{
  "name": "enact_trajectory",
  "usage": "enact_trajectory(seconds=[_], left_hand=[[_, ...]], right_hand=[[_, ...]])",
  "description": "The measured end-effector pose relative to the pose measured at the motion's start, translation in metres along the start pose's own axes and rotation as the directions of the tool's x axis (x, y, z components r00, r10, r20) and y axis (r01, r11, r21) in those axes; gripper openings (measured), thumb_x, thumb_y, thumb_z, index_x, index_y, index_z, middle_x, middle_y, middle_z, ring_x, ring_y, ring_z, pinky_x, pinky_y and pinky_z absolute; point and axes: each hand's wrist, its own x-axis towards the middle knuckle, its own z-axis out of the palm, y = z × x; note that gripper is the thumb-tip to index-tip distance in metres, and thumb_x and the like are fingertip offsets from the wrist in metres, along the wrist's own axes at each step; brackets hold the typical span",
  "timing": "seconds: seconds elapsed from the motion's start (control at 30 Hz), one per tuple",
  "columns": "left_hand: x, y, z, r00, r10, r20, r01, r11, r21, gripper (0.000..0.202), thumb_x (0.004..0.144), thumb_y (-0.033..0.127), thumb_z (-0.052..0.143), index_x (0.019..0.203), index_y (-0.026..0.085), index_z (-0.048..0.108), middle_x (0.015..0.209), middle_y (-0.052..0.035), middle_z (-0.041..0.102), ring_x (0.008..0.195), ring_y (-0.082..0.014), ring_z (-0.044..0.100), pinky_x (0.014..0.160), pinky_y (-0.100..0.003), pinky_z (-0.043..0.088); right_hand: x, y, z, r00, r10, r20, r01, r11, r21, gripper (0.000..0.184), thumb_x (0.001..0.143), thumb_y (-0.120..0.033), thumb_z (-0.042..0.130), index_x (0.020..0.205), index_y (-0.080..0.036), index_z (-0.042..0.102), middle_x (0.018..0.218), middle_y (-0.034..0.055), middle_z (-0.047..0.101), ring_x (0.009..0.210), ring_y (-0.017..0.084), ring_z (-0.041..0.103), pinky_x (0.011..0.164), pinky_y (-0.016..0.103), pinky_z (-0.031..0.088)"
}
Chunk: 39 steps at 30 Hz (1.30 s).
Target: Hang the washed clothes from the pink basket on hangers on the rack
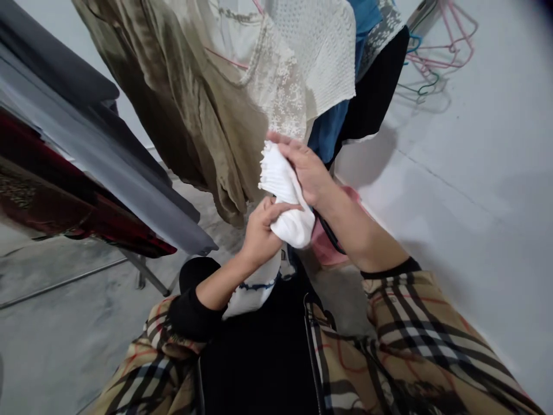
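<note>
Clearly, a white piece of frilled, ribbed knitwear (287, 187), probably a sock, is held at the centre of the clock, between the two hands. On its eight o'clock side it is gripped by the left hand (263, 227), whose thumb is laid across the cloth. At one o'clock it is backed by the nearly straight fingers of the right hand (306, 167); whether it is pinched there cannot be told, since that thumb is covered.

If the left thumb were loosened, the piece could be dropped to the floor (47, 328) and soiled, as only flat support is seen on the other side. The ribbing could be stretched out of shape by an uneven pull, and the frill could be caught on the lace top (283, 92) hung at twelve o'clock.

Most of the left fingers are hidden beneath the knit. A pink item (322, 242) at five o'clock is partly blocked by the right forearm (367, 230) and cannot be identified. The hanging lace top is cut off by the upper edge.
</note>
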Motion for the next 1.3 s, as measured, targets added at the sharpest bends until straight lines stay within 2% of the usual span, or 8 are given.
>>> enact_trajectory(seconds=[0.13, 0.27, 0.47, 0.6, 0.7, 0.77, 1.1, 1.3], left_hand=[[0.005, -0.007, -0.016, 0.925, -0.323, -0.202, 0.237, 0.903, -0.358, 0.015, 0.076, 0.018, 0.068, 0.09, 0.018, 0.071, 0.087, -0.0018, 0.069, 0.081, -0.0138, 0.062, 0.079, -0.026, 0.049], [0.014, -0.01, -0.026, 0.826, -0.457, -0.328, 0.206, 0.789, -0.579, 0.018, 0.071, 0.026, 0.076, 0.085, 0.019, 0.067, 0.086, -0.0002, 0.07, 0.077, -0.0125, 0.063, 0.074, -0.024, 0.05], [0.023, -0.017, -0.032, 0.809, -0.473, -0.349, 0.224, 0.797, -0.56, 0.026, 0.072, 0.035, 0.075, 0.089, 0.02, 0.063, 0.089, -0.0016, 0.069, 0.08, -0.0151, 0.065, 0.078, -0.028, 0.052], [0.022, -0.034, -0.056, 0.901, -0.295, -0.318, 0.319, 0.947, 0.025, 0.018, 0.073, 0.027, 0.067, 0.09, 0.02, 0.068, 0.096, -0.0047, 0.067, 0.091, -0.0197, 0.063, 0.086, -0.033, 0.049], [0.02, -0.043, -0.076, 0.949, -0.241, -0.204, 0.316, 0.738, 0.596, 0.02, 0.073, 0.02, 0.062, 0.09, 0.02, 0.072, 0.105, -0.0081, 0.065, 0.101, -0.0258, 0.061, 0.086, -0.035, 0.047], [0.019, -0.047, -0.082, 0.94, -0.304, -0.155, 0.315, 0.599, 0.737, 0.023, 0.076, 0.021, 0.058, 0.094, 0.02, 0.072, 0.104, -0.009, 0.067, 0.098, -0.027, 0.062, 0.08, -0.034, 0.047], [0.014, -0.065, -0.071, 0.855, -0.463, 0.235, 0.384, 0.868, 0.314, 0.029, 0.082, 0.033, 0.056, 0.105, 0.02, 0.071, 0.092, -0.0043, 0.073, 0.081, -0.0194, 0.066, 0.074, -0.029, 0.048], [0.021, -0.057, -0.066, 0.948, -0.287, 0.139, 0.205, 0.882, 0.424, 0.027, 0.083, 0.038, 0.055, 0.088, 0.02, 0.074, 0.09, -0.0071, 0.07, 0.087, -0.0216, 0.064, 0.077, -0.032, 0.049]], right_hand=[[-0.043, 0.052, -0.003, 0.941, -0.283, -0.182, 0.2, 0.905, -0.375, 0.043, 0.092, -0.048, 0.052, 0.129, -0.024, 0.055, 0.136, 0.0066, 0.055, 0.129, 0.024, 0.05, 0.11, 0.046, 0.041], [-0.115, 0.117, -0.001, 0.866, -0.419, -0.274, 0.198, 0.79, -0.581, 0.044, 0.093, -0.042, 0.049, 0.133, -0.023, 0.051, 0.135, 0.012, 0.053, 0.129, 0.026, 0.05, 0.109, 0.049, 0.041], [-0.147, 0.176, -0.015, 0.969, 0.018, -0.248, -0.137, 0.869, -0.475, 0.027, 0.074, -0.038, 0.064, 0.092, -0.019, 0.071, 0.094, 0.0093, 0.073, 0.093, 0.028, 0.066, 0.093, 0.046, 0.05], [-0.133, 0.147, -0.06, 0.923, 0.082, -0.377, -0.201, 0.936, -0.288, 0.028, 0.079, -0.036, 0.057, 0.097, -0.019, 0.069, 0.088, 0.0049, 0.073, 0.076, 0.019, 0.066, 0.071, 0.032, 0.053], [-0.125, 0.1, -0.086, 0.846, 0.142, -0.514, -0.164, 0.986, 0.002, 0.029, 0.074, -0.031, 0.066, 0.1, -0.02, 0.069, 0.079, -0.0001, 0.071, 0.064, 0.014, 0.061, 0.059, 0.025, 0.049], [-0.12, 0.072, -0.094, 0.835, 0.119, -0.537, -0.119, 0.992, 0.035, 0.025, 0.071, -0.027, 0.071, 0.095, -0.021, 0.071, 0.076, -0.0015, 0.069, 0.061, 0.012, 0.059, 0.056, 0.023, 0.046], [-0.11, -0.003, -0.099, 0.834, -0.15, -0.531, -0.007, 0.959, -0.283, 0.014, 0.077, -0.022, 0.064, 0.089, -0.021, 0.071, 0.075, 0.0008, 0.071, 0.068, 0.016, 0.067, 0.062, 0.027, 0.053], [-0.115, -0.014, -0.119, 0.845, -0.159, -0.511, -0.057, 0.922, -0.382, 0.016, 0.075, -0.022, 0.065, 0.089, -0.021, 0.072, 0.077, 0.0009, 0.072, 0.068, 0.015, 0.066, 0.056, 0.023, 0.049]])
